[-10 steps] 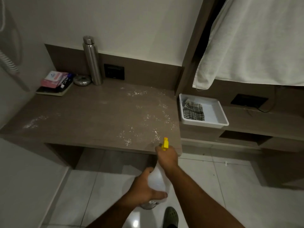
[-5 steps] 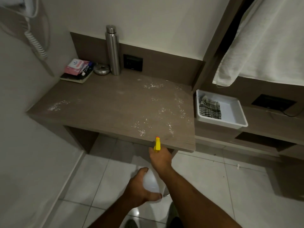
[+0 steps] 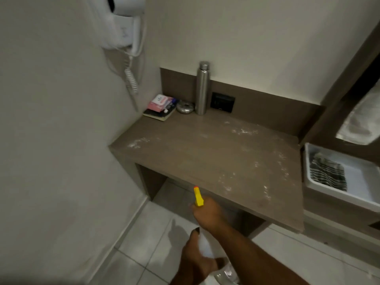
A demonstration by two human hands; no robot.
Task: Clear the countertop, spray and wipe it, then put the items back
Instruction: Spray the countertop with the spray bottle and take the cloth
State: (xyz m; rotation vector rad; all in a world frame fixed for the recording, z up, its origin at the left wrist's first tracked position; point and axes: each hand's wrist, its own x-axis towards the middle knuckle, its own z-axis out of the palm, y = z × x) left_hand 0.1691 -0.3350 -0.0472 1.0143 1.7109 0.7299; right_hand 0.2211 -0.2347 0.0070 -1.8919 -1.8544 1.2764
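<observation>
A brown countertop point(image 3: 205, 153) carries white powdery patches along its right side and at its left edge. Both hands hold a spray bottle point(image 3: 206, 246) with a yellow nozzle point(image 3: 198, 197) just in front of the counter's near edge. My right hand point(image 3: 207, 214) grips the bottle's head, the nozzle pointing toward the counter. My left hand point(image 3: 195, 254) cups the translucent body from below. At the back left corner stand a steel flask point(image 3: 202, 88), a round metal tin point(image 3: 185, 108) and a pink packet on a notebook point(image 3: 160, 106).
A white tray point(image 3: 368, 182) holding a striped cloth point(image 3: 327, 174) sits on a lower shelf to the right. A white towel point(image 3: 362, 122) hangs above it. A wall-mounted hair dryer point(image 3: 125, 21) with a coiled cord is on the left wall. Tiled floor lies below.
The view has swung left and up, bringing the hair dryer into sight. Both hands with the spray bottle have shifted left along the counter's front edge.
</observation>
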